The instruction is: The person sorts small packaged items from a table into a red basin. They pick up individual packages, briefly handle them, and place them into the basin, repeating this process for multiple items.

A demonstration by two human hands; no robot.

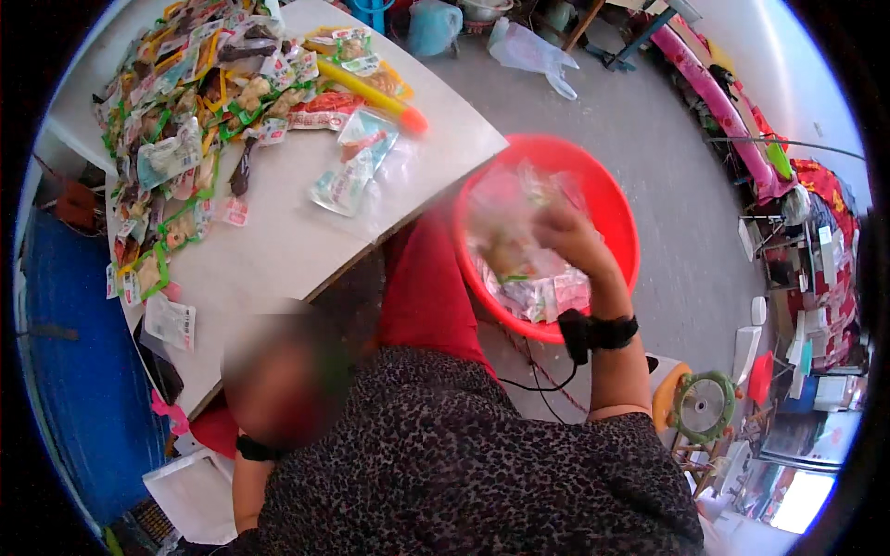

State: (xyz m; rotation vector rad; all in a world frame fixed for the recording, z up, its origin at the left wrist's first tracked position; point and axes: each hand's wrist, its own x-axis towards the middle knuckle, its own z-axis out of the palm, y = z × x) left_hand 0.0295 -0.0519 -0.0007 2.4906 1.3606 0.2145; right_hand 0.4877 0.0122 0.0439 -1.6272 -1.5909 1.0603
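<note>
My right hand (569,233) is over a red plastic basin (621,229), blurred by motion. Just below its fingers is a blurred food packet (511,254); whether the fingers grip it cannot be told. Inside the basin lie several clear plastic packets (549,295). A blurred patch covers my left hand (274,399) by the table's near edge, hiding its fingers and anything in them. On the white table (278,222), a large heap of vacuum-sealed snack packets (181,118) fills the far left. A light-blue packet (354,163) lies apart, nearer the basin.
A yellow tube with an orange end (375,94) lies by the heap. A dark phone-like object (161,365) and a pale packet (169,321) are at the table's left edge. Cables (539,379) run below the basin; a round green-rimmed object (702,406) stands at right.
</note>
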